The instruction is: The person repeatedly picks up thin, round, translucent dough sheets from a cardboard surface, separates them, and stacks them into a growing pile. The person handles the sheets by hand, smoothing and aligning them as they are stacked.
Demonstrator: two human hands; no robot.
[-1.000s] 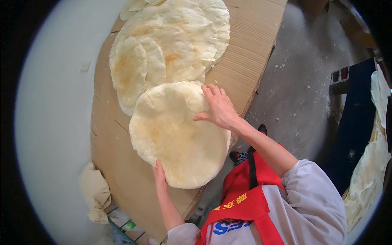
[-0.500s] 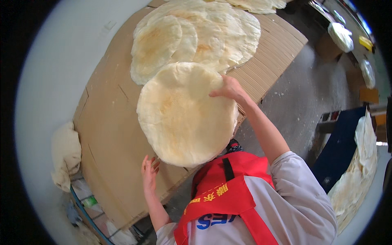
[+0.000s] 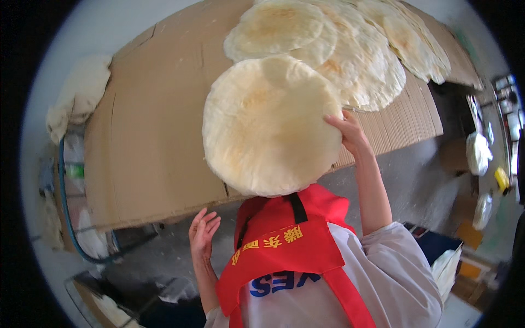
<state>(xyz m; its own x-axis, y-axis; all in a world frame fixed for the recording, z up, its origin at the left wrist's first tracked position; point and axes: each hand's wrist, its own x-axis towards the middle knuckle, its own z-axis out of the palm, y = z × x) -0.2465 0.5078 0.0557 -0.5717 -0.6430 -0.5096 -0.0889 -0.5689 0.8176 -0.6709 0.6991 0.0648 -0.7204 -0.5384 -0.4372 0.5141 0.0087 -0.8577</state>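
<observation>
A large, round, pale flatbread (image 3: 268, 131) with a faintly browned middle is held over the near part of the cardboard-covered table (image 3: 153, 126). I cannot tell whether more layers lie under it. My right hand (image 3: 350, 132) grips its right edge, thumb on top and fingers mostly hidden beneath. Below the flatbread's lower left, apart from it, my left hand (image 3: 203, 232) is empty in front of the table edge, fingers loosely spread. Just beyond the flatbread, overlapping flatbreads (image 3: 366, 60) lie spread across the cardboard.
Off-white cloth (image 3: 82, 95) is bunched at the table's far left corner, with a blue hose (image 3: 66, 208) curving down beside it. My red apron (image 3: 284, 235) is close to the table edge. Plastic-wrapped bundles (image 3: 479, 153) stand at the right, beyond the grey floor (image 3: 407, 175).
My view has turned, so the table edge lies more level and the spread flatbreads sit further right. My right hand still grips the flatbread; my left hand is now further from it.
</observation>
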